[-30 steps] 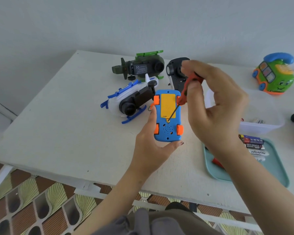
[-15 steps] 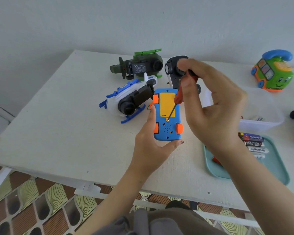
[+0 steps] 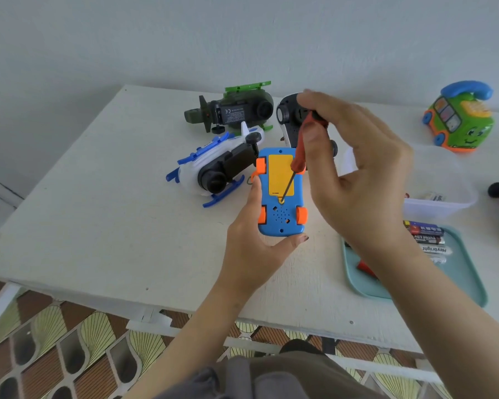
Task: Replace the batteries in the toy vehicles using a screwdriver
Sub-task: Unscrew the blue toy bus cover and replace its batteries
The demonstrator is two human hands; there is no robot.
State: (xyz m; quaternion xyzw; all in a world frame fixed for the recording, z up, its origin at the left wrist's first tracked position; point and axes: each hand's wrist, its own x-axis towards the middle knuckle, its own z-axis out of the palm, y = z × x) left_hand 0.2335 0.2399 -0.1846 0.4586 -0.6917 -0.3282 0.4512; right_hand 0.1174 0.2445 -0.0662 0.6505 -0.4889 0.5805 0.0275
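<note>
Here the left hand (image 3: 251, 251) grips the upturned toy car (image 3: 280, 221), the right hand (image 3: 363, 174) pinches the screwdriver (image 3: 299, 152) tipped against its yellow cover (image 3: 279, 174), white helicopter (image 3: 213, 165) just behind.

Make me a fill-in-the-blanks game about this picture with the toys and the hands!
1. The left hand holds a blue toy car with ____ wheels.
2. The right hand pinches a screwdriver with a ____ handle.
3. The screwdriver's tip sits just below the car's ____ battery cover.
4. The batteries lie on a tray to the ____ of the car.

Missing words: orange, red, yellow, right.
</note>
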